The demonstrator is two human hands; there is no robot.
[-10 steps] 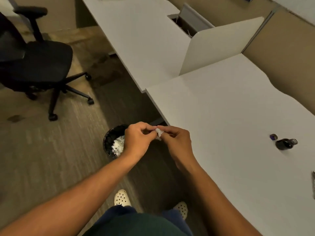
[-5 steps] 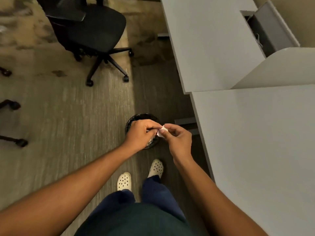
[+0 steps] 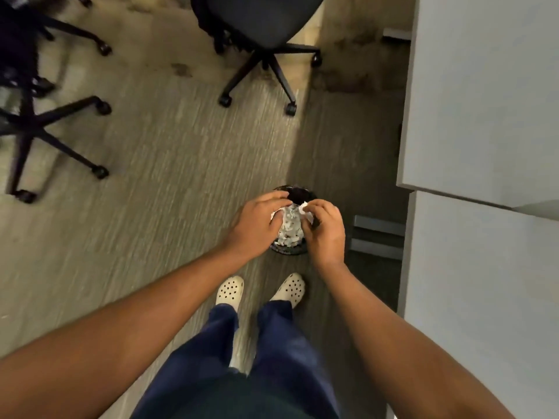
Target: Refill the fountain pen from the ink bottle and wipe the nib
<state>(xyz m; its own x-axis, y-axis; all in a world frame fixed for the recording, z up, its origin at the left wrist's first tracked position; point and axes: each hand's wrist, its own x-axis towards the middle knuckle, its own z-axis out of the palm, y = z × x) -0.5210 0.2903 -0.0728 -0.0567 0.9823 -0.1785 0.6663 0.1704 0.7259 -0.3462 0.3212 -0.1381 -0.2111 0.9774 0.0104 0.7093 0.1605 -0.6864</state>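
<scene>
I stand over a round black waste bin on the floor, partly filled with crumpled white tissue. My right hand pinches a small crumpled white tissue directly above the bin. My left hand hovers beside it over the bin's left rim, fingers curled, and whether it touches the tissue is unclear. The fountain pen and the ink bottle are out of view.
A white desk runs down the right side, with a grey bracket under it. Two black office chairs on castors stand on the carpet ahead. My white clogs are just behind the bin.
My view has swung left and down, away from the desk and the ink bottle, onto the bin. Both hands have come over the bin and drawn slightly apart.
</scene>
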